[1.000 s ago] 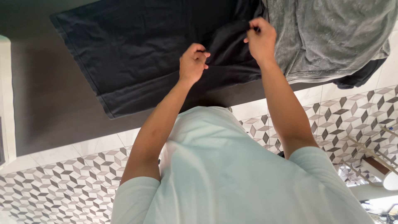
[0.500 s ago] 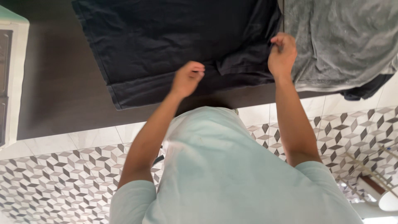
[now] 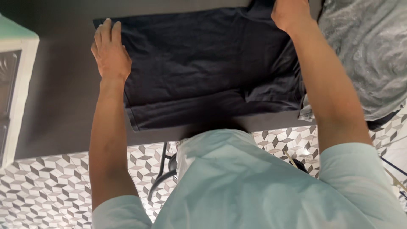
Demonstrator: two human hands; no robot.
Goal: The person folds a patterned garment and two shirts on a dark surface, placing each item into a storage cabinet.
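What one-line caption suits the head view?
Left hand flat on a black T-shirt spread over a dark table; right hand at its far edge.

Dark matte tabletop [image 3: 63, 97]: bare strip along its left side, between the pale cabinet with a glazed panel [image 3: 15, 85] at the left edge and the black cotton garment [image 3: 199, 76] spread flat; a hand could pass there. Left hand [image 3: 111, 53]: flat on the garment's left edge, blocking that corner. Right hand [image 3: 290, 12]: at the garment's far right corner, near the top of the view. Crumpled grey mottled cloth [image 3: 364, 59]: heaped just right of the black garment, overlapping its right edge, closing the table's right side. Near table edge: narrow bare band in front of the garment's hem.
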